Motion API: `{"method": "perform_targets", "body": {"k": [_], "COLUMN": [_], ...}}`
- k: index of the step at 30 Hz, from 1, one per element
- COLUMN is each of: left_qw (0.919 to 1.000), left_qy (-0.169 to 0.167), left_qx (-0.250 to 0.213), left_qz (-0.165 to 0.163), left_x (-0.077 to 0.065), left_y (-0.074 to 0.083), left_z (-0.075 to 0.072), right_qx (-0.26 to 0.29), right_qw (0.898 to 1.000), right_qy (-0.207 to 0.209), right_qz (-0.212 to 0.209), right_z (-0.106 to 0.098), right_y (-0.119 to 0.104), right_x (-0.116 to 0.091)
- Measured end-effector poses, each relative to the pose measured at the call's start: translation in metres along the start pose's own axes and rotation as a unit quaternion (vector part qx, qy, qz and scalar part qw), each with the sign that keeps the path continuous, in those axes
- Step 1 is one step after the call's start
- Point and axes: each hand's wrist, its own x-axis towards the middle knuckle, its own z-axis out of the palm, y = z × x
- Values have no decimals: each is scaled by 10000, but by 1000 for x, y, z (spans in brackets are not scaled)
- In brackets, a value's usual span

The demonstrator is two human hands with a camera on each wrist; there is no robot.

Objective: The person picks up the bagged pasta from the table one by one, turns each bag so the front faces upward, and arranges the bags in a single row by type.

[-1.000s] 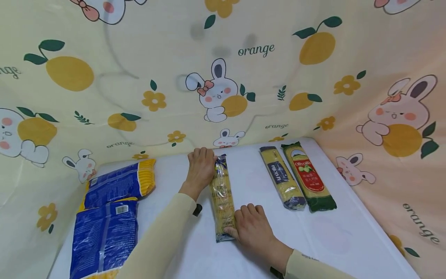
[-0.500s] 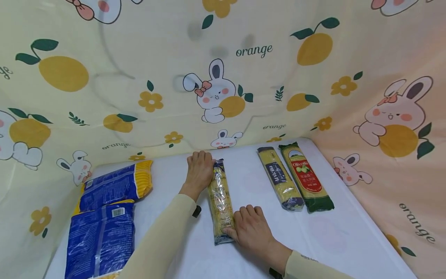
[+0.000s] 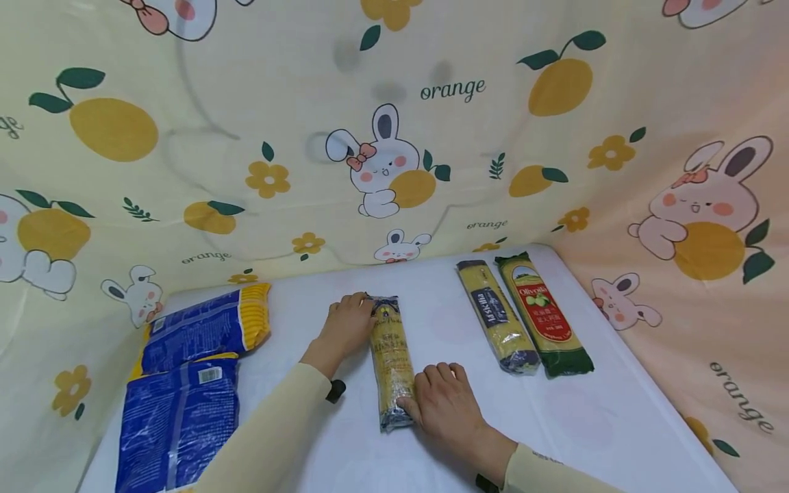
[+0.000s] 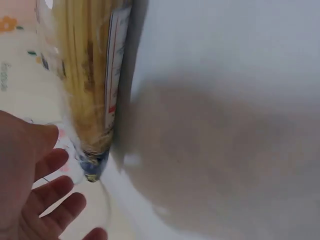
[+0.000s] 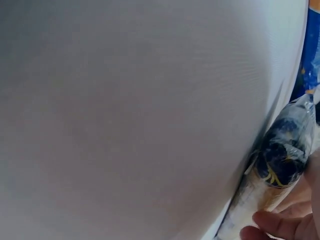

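Note:
A clear packet of spaghetti (image 3: 391, 356) with dark blue ends lies lengthwise on the white table, between both hands. My right hand (image 3: 448, 407) holds its near end, thumb over the top edge; in the right wrist view the fingertips (image 5: 280, 225) rest against its side. Beside the far end is my left hand (image 3: 348, 322), and in the left wrist view its fingers (image 4: 57, 187) are loosely bent and spread, apart from the packet's blue tip. That view also shows spaghetti strands and a white label with red print through the wrapper.
To the right lie a spaghetti packet with a blue label (image 3: 496, 315) and a green-ended packet with a red label (image 3: 545, 315), side by side. Two blue-and-yellow bags (image 3: 179, 418) lie at the left. A printed curtain (image 3: 296, 103) rises behind the table (image 3: 585, 431).
My left hand has let go of the packet's far end and drawn back toward me and slightly left. That end now sits lower in view. The right hand stays at the near end.

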Motion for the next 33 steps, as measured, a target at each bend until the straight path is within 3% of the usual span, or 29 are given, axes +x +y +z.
{"method": "perform_targets", "body": {"k": [3,8,11,15,23,33], "left_qw": [9985,9874,9839,9827,9838,9882], "left_qy": [-267,-953,-1209,-1280,-1092,-1136], "left_qx": [-108,-288,-421,-513,-114,72], "left_qz": [464,1233,1245,1238,1418,1023], "left_x": [-18,-39,-47,-49,-23,15], "left_y": [0,-1,-6,-9,17,50], "left_z": [-3,1,6,12,17,20], "right_qx": [199,218,181,255,168,765], "right_qw": [9989,9908,9889,9881,9859,9771], "right_qy": [-406,-1309,-1456,-1511,-1579,-1814], "right_qz": [125,266,216,158,529,811], "right_z": [0,-5,-7,-8,-9,0], "right_y": [-3,-11,-15,-16,6,36], "right_x": [2,5,7,9,10,25]}}
